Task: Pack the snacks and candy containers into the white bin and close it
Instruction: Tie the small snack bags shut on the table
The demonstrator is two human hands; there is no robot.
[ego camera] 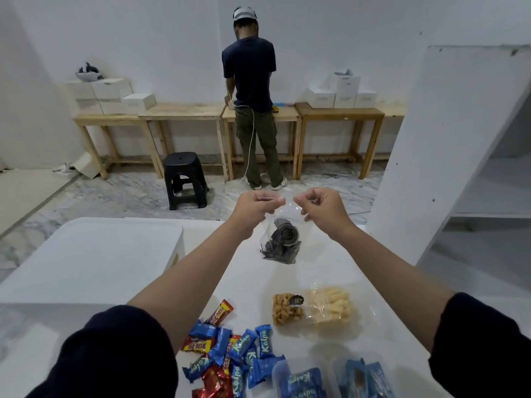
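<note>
I hold a clear bag of dark candy (pixel 280 242) up over the worktop (pixel 247 277). My left hand (pixel 254 206) pinches one top corner and my right hand (pixel 321 208) pinches the other. The white bin (pixel 94 254) sits shut at the left edge. Two snack bags (pixel 313 308) lie near the middle. Wrapped candies (pixel 227 354) and two clear tubs (pixel 330 380) crowd the near edge.

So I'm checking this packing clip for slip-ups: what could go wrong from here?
1. The clear bag of black coils hangs only from pinches by the left hand and right hand; a slip would likely spill it.
2. The white bin looks lidded, so nothing can go in yet.
</note>
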